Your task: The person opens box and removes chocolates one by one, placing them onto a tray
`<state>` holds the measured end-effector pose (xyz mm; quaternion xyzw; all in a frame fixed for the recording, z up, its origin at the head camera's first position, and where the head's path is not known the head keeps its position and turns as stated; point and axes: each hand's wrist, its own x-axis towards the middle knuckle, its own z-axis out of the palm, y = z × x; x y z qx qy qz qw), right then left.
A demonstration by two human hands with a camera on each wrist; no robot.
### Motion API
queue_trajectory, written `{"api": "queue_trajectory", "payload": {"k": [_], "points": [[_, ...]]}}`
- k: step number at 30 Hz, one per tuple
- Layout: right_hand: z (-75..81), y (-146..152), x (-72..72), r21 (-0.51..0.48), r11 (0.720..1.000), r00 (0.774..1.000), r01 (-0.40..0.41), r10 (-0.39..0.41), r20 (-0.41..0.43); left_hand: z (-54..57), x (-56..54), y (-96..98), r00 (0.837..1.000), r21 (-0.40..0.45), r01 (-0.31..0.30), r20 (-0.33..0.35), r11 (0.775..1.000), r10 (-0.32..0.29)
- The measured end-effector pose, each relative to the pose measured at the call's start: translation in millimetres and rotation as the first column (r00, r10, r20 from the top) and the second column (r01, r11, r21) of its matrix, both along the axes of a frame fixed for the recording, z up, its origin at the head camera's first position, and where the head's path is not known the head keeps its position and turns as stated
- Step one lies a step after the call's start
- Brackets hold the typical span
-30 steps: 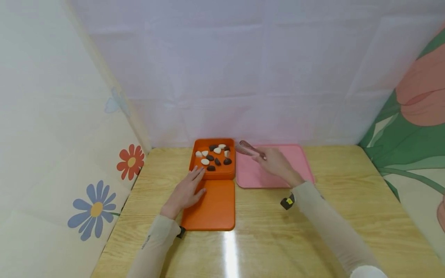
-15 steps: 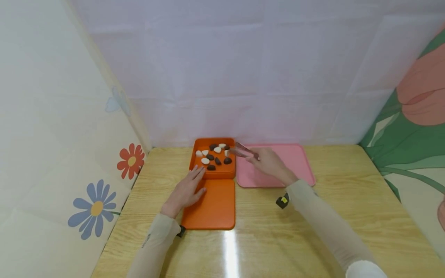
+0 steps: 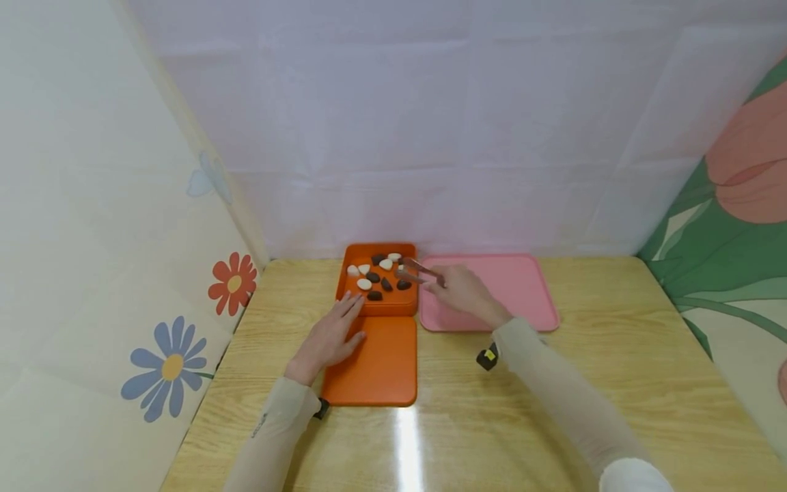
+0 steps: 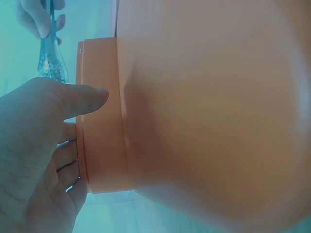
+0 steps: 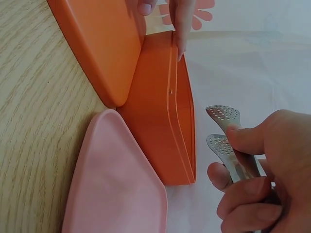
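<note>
An orange box [image 3: 387,310] holds several dark and white pebble-like pieces [image 3: 365,284]. My left hand [image 3: 328,335] rests its fingers over the box's front left rim, thumb stretched along the front side in the left wrist view. My right hand [image 3: 462,290] grips metal tongs [image 3: 421,270] with perforated heads [image 5: 224,114]. Their two tips stand apart with nothing between them, above the right side of the box near a white piece and a dark one. In the right wrist view, the box wall hides the pieces.
A flat orange lid [image 3: 387,365] lies directly in front of the box. To the right of the box is a pink tray [image 3: 529,301], under the right hand. Cloth walls [image 3: 381,137] stand behind and at both sides of the wooden table [image 3: 479,424].
My right hand has moved left with the tongs, bringing their tips from above the pink tray's left edge to over the box's right side. The left hand has stayed on the rim.
</note>
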<state>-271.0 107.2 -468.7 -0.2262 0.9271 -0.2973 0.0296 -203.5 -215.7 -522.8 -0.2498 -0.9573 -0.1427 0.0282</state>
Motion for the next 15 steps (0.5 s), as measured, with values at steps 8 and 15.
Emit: {"api": "queue_trajectory", "payload": {"k": [8,15], "points": [[-5.3,-13,-5.2,0.023,1.000,1.000,-0.020,0.020,-0.008,0.3,-0.6,1.3,1.000,-0.005,-0.001,-0.005,1.000,0.001],[-6.4,-25,-4.0,0.049,0.999,1.000,-0.009,0.008,0.004,2.0,1.3,2.1,1.000,-0.001,0.010,-0.016,1.000,-0.010]]}}
